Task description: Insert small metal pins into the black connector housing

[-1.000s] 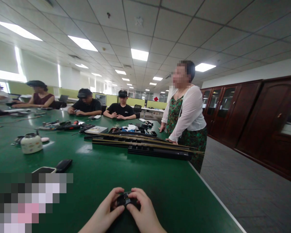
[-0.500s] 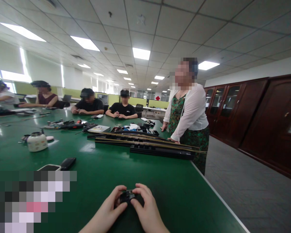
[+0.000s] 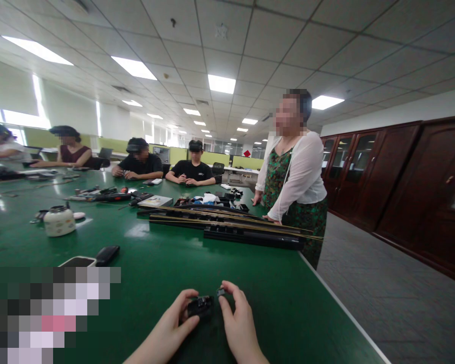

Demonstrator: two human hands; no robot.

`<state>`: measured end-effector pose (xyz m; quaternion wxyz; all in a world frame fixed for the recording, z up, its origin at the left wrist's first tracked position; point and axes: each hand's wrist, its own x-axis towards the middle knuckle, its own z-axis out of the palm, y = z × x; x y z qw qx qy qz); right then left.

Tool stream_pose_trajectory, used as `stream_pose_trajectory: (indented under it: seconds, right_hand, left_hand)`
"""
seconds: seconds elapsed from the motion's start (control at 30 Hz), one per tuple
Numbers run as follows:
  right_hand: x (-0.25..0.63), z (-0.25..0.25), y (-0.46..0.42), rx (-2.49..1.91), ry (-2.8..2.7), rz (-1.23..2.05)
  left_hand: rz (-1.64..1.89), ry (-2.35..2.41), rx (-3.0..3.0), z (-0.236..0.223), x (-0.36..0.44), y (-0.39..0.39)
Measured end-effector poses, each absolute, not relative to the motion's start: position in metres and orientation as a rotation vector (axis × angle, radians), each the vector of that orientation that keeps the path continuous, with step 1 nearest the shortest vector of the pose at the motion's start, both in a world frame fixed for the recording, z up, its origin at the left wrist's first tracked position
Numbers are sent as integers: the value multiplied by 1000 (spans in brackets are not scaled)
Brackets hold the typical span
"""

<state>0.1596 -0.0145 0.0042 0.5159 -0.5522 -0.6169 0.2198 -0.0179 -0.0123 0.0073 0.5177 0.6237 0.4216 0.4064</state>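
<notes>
Near the front of the green table, my left hand [image 3: 177,317] is closed around a small black plastic part [image 3: 200,305] with metallic bits along its top. My right hand [image 3: 238,314] pinches a small grey metallic piece [image 3: 220,292] between thumb and index finger. A narrow gap lies between that piece and the right end of the black part. Both are held low over the tabletop; their exact kind is too small to make out.
Long black rails with thin golden rods [image 3: 227,225] lie across the table [image 3: 167,268] ahead. A white jar [image 3: 59,221] and a black-handled object [image 3: 106,254] are to the left. Tools and parts lie further back. A person [image 3: 293,167] stands at right; several others sit opposite.
My right hand has moved slightly right and up, away from the black part, with the grey piece now apart from it. My left hand has stayed in place.
</notes>
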Motion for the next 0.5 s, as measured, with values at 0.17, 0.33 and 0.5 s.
stream_pose_trajectory:
  seconds: [0.17,0.33,0.5]
  right_hand:
    - [162,7,-13,-1339,-1453,452]
    - [164,8,-13,-1377,-1431,425]
    - [166,6,-11,-1373,-1402,401]
  left_hand:
    - [985,1024,1518,7,-18,-12]
    - [976,1031,1525,6,-19,-11]
    - [982,1051,1544,4,-19,-11]
